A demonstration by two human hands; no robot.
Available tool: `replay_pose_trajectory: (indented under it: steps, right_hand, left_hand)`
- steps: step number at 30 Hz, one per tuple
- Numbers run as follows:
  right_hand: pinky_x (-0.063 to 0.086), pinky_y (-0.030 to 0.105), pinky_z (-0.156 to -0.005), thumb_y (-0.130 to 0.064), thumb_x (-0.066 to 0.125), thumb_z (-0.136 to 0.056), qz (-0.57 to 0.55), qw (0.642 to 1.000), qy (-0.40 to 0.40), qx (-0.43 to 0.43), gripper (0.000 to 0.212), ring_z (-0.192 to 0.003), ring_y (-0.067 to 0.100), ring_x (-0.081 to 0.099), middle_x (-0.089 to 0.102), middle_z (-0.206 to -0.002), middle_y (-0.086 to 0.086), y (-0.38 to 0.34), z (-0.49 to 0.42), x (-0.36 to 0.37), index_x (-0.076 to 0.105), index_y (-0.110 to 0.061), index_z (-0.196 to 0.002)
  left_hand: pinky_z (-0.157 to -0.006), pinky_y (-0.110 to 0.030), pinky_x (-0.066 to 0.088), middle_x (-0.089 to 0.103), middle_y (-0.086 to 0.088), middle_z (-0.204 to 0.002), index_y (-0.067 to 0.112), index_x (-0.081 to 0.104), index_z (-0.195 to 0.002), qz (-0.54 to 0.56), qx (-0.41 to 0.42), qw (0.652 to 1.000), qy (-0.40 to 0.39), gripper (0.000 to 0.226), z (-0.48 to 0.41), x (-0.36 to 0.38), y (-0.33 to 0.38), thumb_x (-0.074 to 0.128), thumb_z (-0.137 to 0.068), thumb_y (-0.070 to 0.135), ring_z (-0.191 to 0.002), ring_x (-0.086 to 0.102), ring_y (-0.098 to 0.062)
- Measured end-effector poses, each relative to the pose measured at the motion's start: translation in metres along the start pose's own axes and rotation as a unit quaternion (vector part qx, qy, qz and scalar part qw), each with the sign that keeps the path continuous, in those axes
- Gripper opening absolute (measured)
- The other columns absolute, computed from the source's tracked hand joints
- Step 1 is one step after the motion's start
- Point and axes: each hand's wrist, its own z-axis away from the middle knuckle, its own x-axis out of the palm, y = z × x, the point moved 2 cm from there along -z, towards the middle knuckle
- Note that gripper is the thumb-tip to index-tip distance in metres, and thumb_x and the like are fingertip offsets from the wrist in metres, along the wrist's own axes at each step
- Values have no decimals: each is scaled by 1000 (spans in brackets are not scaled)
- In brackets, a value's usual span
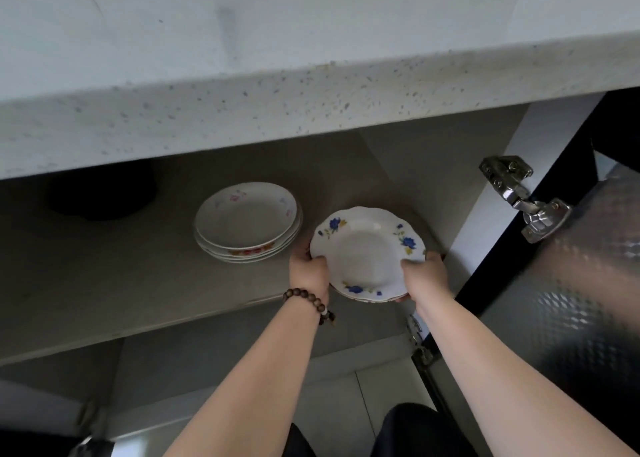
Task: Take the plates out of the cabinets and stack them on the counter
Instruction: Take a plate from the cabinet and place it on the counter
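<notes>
A small stack of white plates with blue flowers and a scalloped rim (365, 248) is held tilted over the front of the cabinet shelf (138, 276). My left hand (309, 271), with a bead bracelet on the wrist, grips its left rim. My right hand (424, 276) grips its right rim, fingers underneath. To the left, further back on the shelf, rests a second stack of white plates with pink and red flowers (247, 221), untouched.
The speckled grey counter (311, 85) overhangs the cabinet just above. An open cabinet door (571, 300) with a metal hinge (526, 200) stands at the right. A dark round object (102, 193) sits far back left on the shelf. Tiled floor lies below.
</notes>
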Motion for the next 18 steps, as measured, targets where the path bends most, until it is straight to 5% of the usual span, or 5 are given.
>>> replay_pose_trajectory:
  steps: [7, 9, 14, 18]
  right_hand:
    - [46, 33, -72, -13, 57, -92, 21, 1000, -2, 12, 15, -86, 21, 57, 61, -102, 7, -7, 81, -26, 51, -17, -105]
    - [47, 33, -73, -14, 57, -93, 37, 999, -18, 23, 22, -92, 23, 58, 61, -106, 8, -22, 104, -37, 51, -12, -114]
    - [52, 39, -80, -19, 55, -93, 101, 993, -43, 51, 29, -98, 27, 61, 62, -110, 8, -54, 157, -67, 48, -14, -121]
    - [48, 30, -62, -24, 55, -93, 159, 982, -62, 75, 17, -88, 25, 60, 61, -108, 8, -75, 203, -89, 48, -18, -107]
  left_hand:
    - [-82, -38, 55, 69, -7, -106, 17, 64, -103, -9, -75, 996, 52, 48, 68, -25, 40, 42, -80, -20, -100, 64, -26]
    - [-78, -34, 55, 68, -7, -108, 15, 63, -108, -18, -102, 993, 53, 49, 92, -32, 58, 43, -81, -19, -102, 64, -26]
    - [-97, -51, 47, 62, -16, -117, 2, 56, -123, 31, -171, 984, 41, 54, 152, -48, 93, 40, -79, -26, -109, 59, -34]
    - [-81, -41, 52, 63, -12, -106, 1, 54, -121, 52, -197, 977, 56, 56, 200, -56, 128, 39, -77, -30, -98, 60, -31]
